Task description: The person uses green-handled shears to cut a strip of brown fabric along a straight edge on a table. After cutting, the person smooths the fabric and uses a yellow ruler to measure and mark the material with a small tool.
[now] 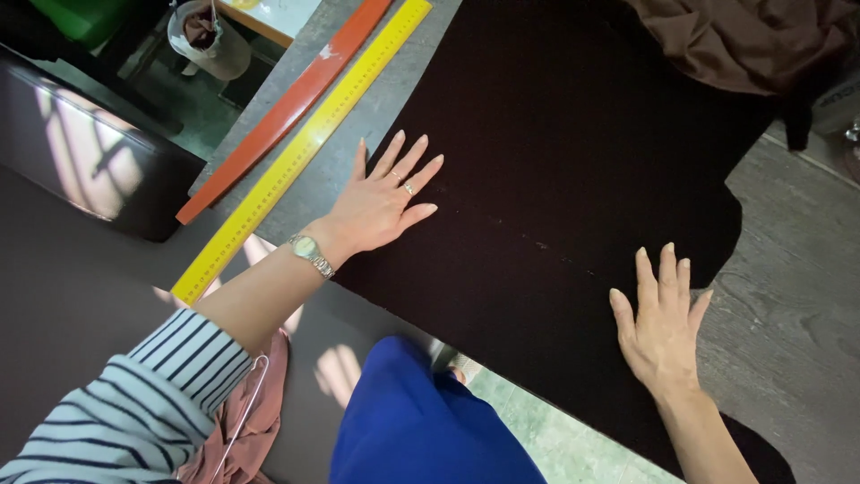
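Both hands (pixel 381 202) flat on dark fabric (pixel 555 179)

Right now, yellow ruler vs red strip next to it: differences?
The yellow ruler is straight, with printed graduations; the red strip is plain and slightly curved, tapering toward its near end. The yellow ruler lies closer to the left hand; the red strip runs along the table edge. Both are long, flat and lie side by side.

Packages: none in view.
Labels: none that can be told.
Signs: none in view.
Screens: none in view.
Nearest to a package: a pale bag or sack (pixel 208 40) with its top open, standing on the floor at the upper left, beyond the bench's (pixel 788 314) far edge; whitish-grey outside, something dark reddish inside; it cannot be told what it holds.
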